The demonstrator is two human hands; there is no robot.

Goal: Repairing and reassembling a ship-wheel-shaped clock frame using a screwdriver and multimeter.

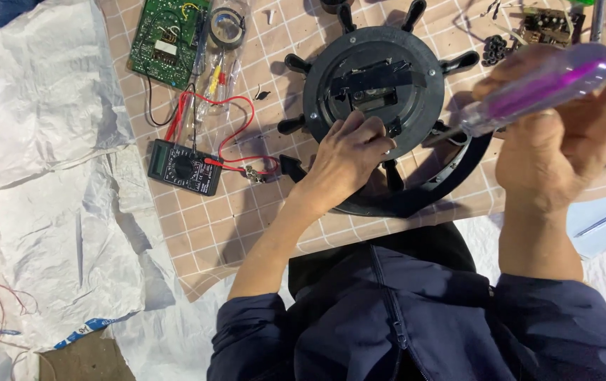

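The black wheel-shaped housing (373,88), ringed with stubby spokes, lies on the checked surface (197,233) with bare squares open on its near-left side, while a multimeter (184,167) with red leads sits further left of the housing and a green circuit board (165,39) and a tape roll (226,27) crowd its far-left side. The left hand (349,159) rests on the housing's near rim, fingers curled onto its back plate in a loose grip, pinching nothing that can be made out. The right hand (571,134) is raised to the right of the housing, its grip pressed together around a clear purple-handled screwdriver (536,88) whose shaft slants down toward the housing's right edge.
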